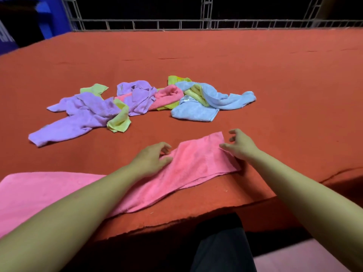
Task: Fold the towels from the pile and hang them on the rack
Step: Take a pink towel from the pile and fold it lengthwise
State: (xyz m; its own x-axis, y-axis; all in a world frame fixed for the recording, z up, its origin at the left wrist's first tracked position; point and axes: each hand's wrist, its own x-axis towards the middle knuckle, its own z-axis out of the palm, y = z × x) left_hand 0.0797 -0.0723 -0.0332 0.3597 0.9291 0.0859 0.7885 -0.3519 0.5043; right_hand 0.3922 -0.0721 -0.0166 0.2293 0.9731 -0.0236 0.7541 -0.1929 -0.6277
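**Pink towel sitting close to the table edge — a few ways this fold could slip**

So the pink towel (188, 169) is lying in a long diagonal strip on the red table (255, 75), near side, with its lower left end running under the left forearm toward the near edge. It looks already doubled over, since you can see a second layer peeking out along the near right edge. The left hand (151, 160) rests on the strip's left side, fingers loosely curled, thumb on the cloth; I can't tell if it's actually pinching anything. The right hand (241, 146) is at the far right corner, thumb touching the edge, other fingers lifted and slack, so not gripping as far as I can see.

What I'd worry about:

- The layers aren't lined up. Fold again from here and the offset gets baked in, giving a crooked bundle.
- With neither hand clearly holding on, a quick lift could let one layer slide off the other.
- The near end sits right by the table edge, so a tug could drag it over the side.
- No rack I can make out, just a metal railing (196, 23) at the far side, so the carry distance is unknown.

The pile (137, 103) of purple, yellow, pink and blue towels sits well beyond the hands, untouched for now.
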